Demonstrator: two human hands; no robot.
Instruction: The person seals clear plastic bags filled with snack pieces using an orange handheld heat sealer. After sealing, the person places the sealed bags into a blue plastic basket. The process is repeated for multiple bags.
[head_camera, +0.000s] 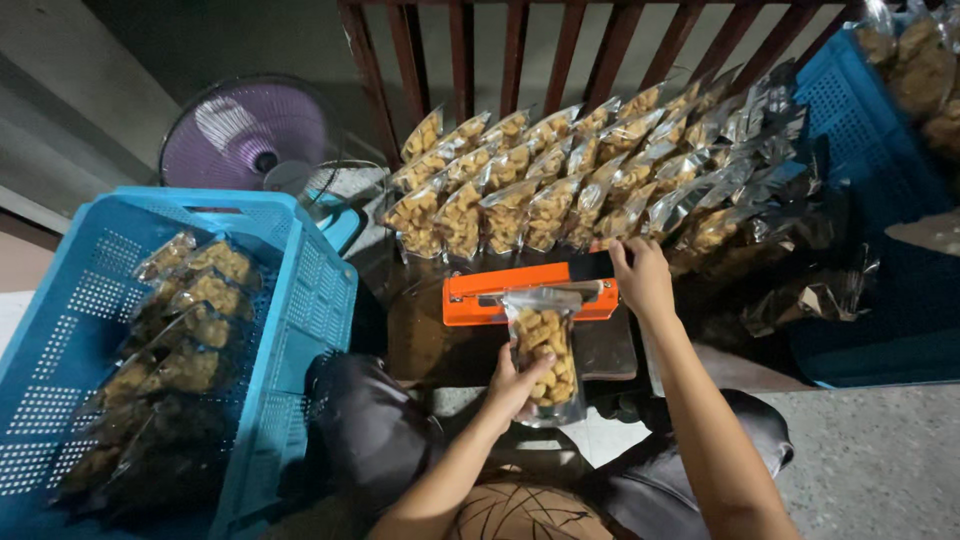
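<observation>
My left hand (515, 385) grips a clear pouch of golden snacks (545, 350) from below, with the pouch's open top laid in the jaw of an orange heat sealer (480, 295). My right hand (640, 275) rests on the sealer's black handle end at the right, pressing down on it. The sealer sits on a dark low table (610, 350) in front of my knees.
Rows of filled pouches (520, 190) lie beyond the sealer, reaching right toward a blue crate (870, 130). A light-blue crate (310, 290) with several pouches stands at my left. A purple fan (250, 135) and a red-brown railing (510, 50) are behind.
</observation>
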